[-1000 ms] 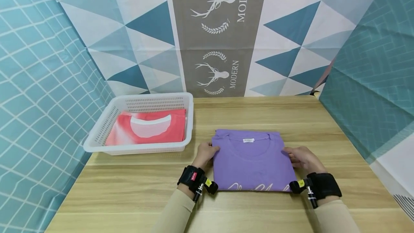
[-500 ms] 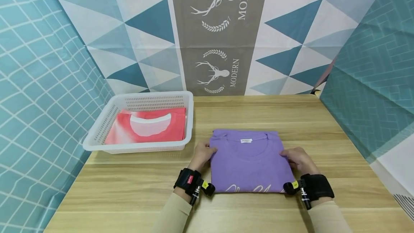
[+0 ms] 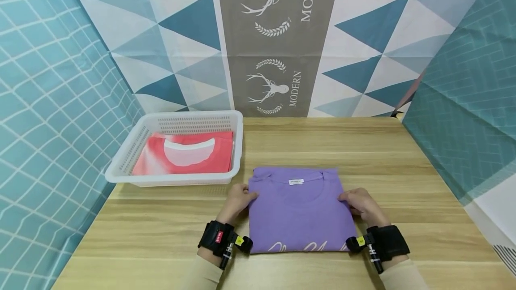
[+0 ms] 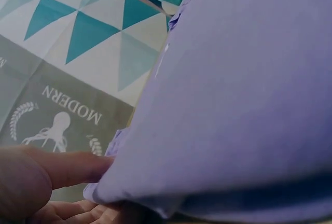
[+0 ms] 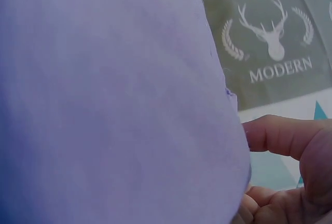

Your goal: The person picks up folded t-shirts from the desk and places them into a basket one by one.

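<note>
A folded purple T-shirt (image 3: 300, 218) with its neckline and white label toward the back is held between my two hands at the front of the table. My left hand (image 3: 238, 201) pinches its left edge, thumb on top and fingers underneath, as the left wrist view shows the thumb (image 4: 78, 168) against the purple cloth (image 4: 233, 89). On the opposite edge my right hand (image 3: 363, 205) grips the shirt the same way; in the right wrist view its thumb (image 5: 282, 135) presses the cloth (image 5: 124, 99) and the other fingers go under it, partly hidden.
A white plastic basket (image 3: 238, 147) stands at the back left of the wooden table (image 3: 322, 140). Inside it lies a folded red and white shirt (image 3: 221, 153). Patterned cloth hangings (image 3: 274, 48) enclose the table at the back and both sides.
Both hands have moved left and somewhat toward the front edge, and the purple T-shirt has come with them. The basket and red shirt stay put.
</note>
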